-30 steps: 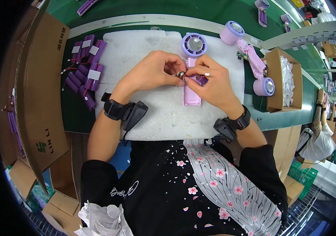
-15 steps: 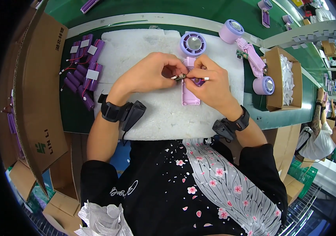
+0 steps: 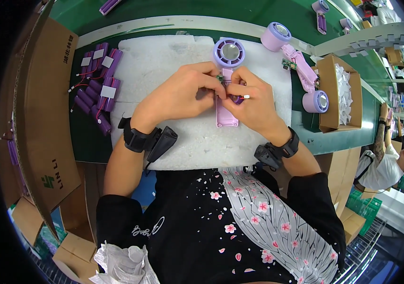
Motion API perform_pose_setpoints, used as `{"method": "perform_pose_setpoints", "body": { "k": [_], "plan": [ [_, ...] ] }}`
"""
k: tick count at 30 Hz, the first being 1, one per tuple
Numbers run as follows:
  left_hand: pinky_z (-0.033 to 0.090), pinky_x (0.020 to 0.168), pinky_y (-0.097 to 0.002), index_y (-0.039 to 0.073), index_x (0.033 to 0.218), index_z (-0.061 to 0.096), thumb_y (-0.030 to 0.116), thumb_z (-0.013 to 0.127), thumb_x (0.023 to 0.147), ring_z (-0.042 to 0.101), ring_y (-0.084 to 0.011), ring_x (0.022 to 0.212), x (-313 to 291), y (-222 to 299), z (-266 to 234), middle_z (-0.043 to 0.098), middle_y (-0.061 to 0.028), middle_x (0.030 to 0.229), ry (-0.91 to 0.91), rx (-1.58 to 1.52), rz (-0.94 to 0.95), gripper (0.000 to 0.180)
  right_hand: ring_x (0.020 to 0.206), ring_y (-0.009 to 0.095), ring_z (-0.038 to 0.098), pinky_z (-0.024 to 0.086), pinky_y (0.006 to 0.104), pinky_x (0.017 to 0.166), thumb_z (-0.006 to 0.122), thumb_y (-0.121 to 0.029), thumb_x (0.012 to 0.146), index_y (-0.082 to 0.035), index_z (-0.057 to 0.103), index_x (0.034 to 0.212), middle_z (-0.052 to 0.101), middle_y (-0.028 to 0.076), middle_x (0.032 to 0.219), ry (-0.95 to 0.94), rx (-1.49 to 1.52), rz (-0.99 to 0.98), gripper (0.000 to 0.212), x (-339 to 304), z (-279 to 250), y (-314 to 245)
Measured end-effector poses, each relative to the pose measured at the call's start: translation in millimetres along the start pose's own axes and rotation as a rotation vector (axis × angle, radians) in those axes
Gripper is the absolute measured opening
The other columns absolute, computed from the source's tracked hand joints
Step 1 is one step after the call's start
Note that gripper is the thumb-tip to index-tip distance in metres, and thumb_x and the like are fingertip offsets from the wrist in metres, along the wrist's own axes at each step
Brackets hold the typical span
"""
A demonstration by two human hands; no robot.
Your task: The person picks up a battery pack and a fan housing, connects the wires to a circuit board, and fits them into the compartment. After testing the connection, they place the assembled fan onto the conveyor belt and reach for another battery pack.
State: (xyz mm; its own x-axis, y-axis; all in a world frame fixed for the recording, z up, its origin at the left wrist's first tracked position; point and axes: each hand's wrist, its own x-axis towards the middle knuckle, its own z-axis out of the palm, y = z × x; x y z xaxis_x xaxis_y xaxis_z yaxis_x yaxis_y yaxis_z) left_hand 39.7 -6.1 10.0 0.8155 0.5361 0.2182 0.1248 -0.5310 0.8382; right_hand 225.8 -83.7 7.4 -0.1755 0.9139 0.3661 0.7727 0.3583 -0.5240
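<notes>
A pale pink handle shell (image 3: 227, 118) of a hand-held fan lies lengthwise on a white foam pad (image 3: 173, 142), below its round purple fan head (image 3: 229, 52). My left hand (image 3: 187, 94) bends over the shell from the left, finger and thumb closed. A small green circuit board (image 3: 220, 78) pokes out beside its index finger; the fingertips hide the rest. From the right, my right hand (image 3: 256, 102) pinches a thin lead, whose white plug (image 3: 246, 97) sticks out past the fingers. Under that hand a bit of purple battery (image 3: 237, 100) shows.
Purple battery packs (image 3: 108, 92) with red leads lie left of the pad, beside a tall cardboard box (image 3: 46, 109). Rightward are another open pink fan handle (image 3: 301, 66), purple fan heads (image 3: 315, 102) and a carton (image 3: 322, 113) of white pieces. A co-worker (image 3: 386, 165) sits far right.
My left fingers have shifted over the circuit board, which now shows higher, above the index finger. My right hand keeps its pinch nearly in place. The whole view has slid slightly left.
</notes>
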Motion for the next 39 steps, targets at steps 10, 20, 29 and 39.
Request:
{"method": "perform_pose_setpoints", "body": {
  "k": [10,20,29,39],
  "plan": [
    [0.052,0.071,-0.0284,-0.001,0.090,0.063,-0.008,0.062,0.074,0.061,-0.0182,0.077,2.6,2.7,-4.6,0.062,-0.0080,0.089,0.009,-0.125,-0.056,0.018,0.073,0.028,0.059,0.048,0.0371,0.063,0.067,-0.008,0.072,-0.004,0.060,0.085,0.053,0.009,0.089,-0.094,-0.044,-0.043,0.015,2.8,-2.6,-0.1],
    [0.050,0.068,-0.0265,0.000,0.087,0.062,-0.003,0.065,0.075,0.059,-0.0154,0.075,15.2,0.7,-0.1,0.060,-0.0060,0.087,0.002,-0.220,-0.058,0.013,0.077,0.033,0.055,0.048,0.0443,0.066,0.059,-0.005,0.072,-0.001,0.053,0.089,0.047,0.015,0.095,-0.129,-0.171,-0.085,0.020,1.2,-12.4,6.7],
    [0.049,0.064,-0.0256,-0.002,0.082,0.061,0.011,0.063,0.087,0.057,-0.0135,0.067,19.7,3.2,3.0,0.057,-0.0059,0.078,0.023,-0.165,-0.022,0.014,0.082,0.034,0.056,0.050,0.0425,0.068,0.060,-0.004,0.071,0.000,0.053,0.093,0.048,0.014,0.098,-0.143,-0.179,-0.018,0.023,0.7,-13.4,5.2],
    [0.049,0.067,-0.0251,-0.005,0.084,0.062,0.013,0.057,0.093,0.060,-0.0131,0.073,24.9,-9.0,5.6,0.059,-0.0057,0.083,-0.001,-0.525,-0.142,0.021,0.073,0.021,0.058,0.047,0.0307,0.064,0.071,-0.007,0.079,-0.003,0.067,0.094,0.055,0.008,0.091,-0.080,0.305,-0.054,0.016,6.2,-27.3,30.5]
  ]
}}
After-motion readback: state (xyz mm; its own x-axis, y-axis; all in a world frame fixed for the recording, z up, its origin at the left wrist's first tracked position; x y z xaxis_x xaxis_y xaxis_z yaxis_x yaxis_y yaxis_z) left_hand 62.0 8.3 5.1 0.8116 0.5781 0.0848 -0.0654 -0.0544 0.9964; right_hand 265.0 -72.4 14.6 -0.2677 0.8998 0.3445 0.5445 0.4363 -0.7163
